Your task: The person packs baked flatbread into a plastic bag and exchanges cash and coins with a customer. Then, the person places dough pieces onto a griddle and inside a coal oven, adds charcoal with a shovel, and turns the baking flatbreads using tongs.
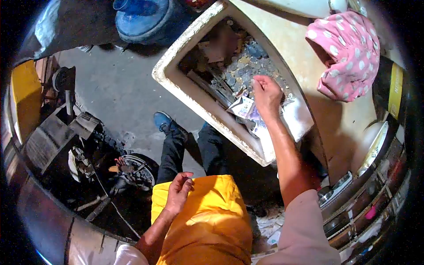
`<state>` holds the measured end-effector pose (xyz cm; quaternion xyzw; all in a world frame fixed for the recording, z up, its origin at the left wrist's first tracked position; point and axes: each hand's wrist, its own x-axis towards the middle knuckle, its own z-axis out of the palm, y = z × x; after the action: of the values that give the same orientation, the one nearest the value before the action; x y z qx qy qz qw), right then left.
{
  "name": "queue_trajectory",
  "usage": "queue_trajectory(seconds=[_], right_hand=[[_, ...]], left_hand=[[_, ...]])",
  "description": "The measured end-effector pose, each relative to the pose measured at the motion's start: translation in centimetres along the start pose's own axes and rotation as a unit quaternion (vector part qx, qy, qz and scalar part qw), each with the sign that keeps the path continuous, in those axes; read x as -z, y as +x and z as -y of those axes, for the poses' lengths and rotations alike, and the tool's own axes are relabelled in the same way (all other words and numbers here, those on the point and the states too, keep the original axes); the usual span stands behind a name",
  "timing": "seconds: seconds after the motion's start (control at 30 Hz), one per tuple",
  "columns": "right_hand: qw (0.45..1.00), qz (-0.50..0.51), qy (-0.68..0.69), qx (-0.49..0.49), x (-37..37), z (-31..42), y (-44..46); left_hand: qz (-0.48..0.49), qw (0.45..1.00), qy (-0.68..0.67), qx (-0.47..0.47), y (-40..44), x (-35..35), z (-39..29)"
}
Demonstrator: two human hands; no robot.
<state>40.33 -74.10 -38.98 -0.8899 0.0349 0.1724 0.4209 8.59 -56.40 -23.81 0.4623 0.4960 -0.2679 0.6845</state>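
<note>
My right hand (267, 95) is over the white-rimmed bin (194, 99), its fingers pinched together above many grey coin-like discs (240, 70). What its fingertips hold, if anything, is too small to make out. Crumpled papers (249, 108) with purple and white print lie in the bin just below this hand. Beside the yellow cloth (207, 207) on my lap is my left hand (180, 192), its fingers curled together around something small and dark that I cannot identify.
A blue container (143, 22) stands beyond the bin. Pink polka-dot cloth (351, 55) lies on the pale surface (287, 31) at the right. Metal scrap (48, 141) and a basket of odds and ends (137, 170) are at the left, near a yellow panel (26, 99).
</note>
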Motion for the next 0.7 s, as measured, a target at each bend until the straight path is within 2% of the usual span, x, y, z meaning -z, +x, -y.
queue_trajectory(seconds=[0.07,0.13,0.2,0.27,0.4,0.43,0.47,0.5,0.57,0.63,0.67,0.7], right_hand=[[0.999,-0.004,0.044,-0.003,-1.6,0.3,0.4],[0.990,-0.031,-0.114,0.082,-2.1,0.7,0.6],[0.989,-0.030,-0.106,0.100,-2.1,1.4,0.6],[0.975,-0.034,-0.131,0.175,-1.5,2.5,0.2],[0.975,-0.050,-0.109,0.186,-1.0,1.2,-0.3],[0.999,-0.035,0.013,0.039,-0.6,1.7,-0.9],[0.985,-0.020,0.132,-0.111,0.1,2.6,-1.6],[0.981,-0.011,0.144,-0.130,1.2,3.5,-2.4],[0.981,0.020,0.163,-0.104,3.3,6.8,-5.3],[0.957,0.110,0.247,-0.102,4.6,9.3,-9.2],[0.956,0.115,0.261,-0.066,4.7,11.1,-11.2],[0.934,0.203,0.269,-0.115,5.5,12.7,-12.6]], left_hand=[[-0.006,1.000,0.008,0.004,0.1,0.1,-0.1],[-0.008,1.000,0.014,0.007,0.1,0.2,-0.3],[-0.018,1.000,0.006,-0.013,0.3,0.5,-0.4],[-0.017,1.000,0.003,-0.019,0.5,0.5,-1.2],[-0.011,0.999,0.012,-0.046,0.6,-0.6,-3.9],[-0.006,0.999,-0.002,-0.051,0.6,-1.0,-4.8],[0.002,0.998,-0.016,-0.054,0.6,-1.5,-5.7],[0.018,0.996,-0.022,-0.079,0.8,-2.0,-6.7],[0.031,0.993,-0.077,-0.083,1.0,-3.5,-9.1],[0.041,0.989,-0.114,-0.088,1.2,-5.6,-12.0],[0.053,0.971,-0.220,-0.074,1.4,-6.9,-13.5],[0.063,0.942,-0.324,-0.060,1.7,-7.6,-14.3]])
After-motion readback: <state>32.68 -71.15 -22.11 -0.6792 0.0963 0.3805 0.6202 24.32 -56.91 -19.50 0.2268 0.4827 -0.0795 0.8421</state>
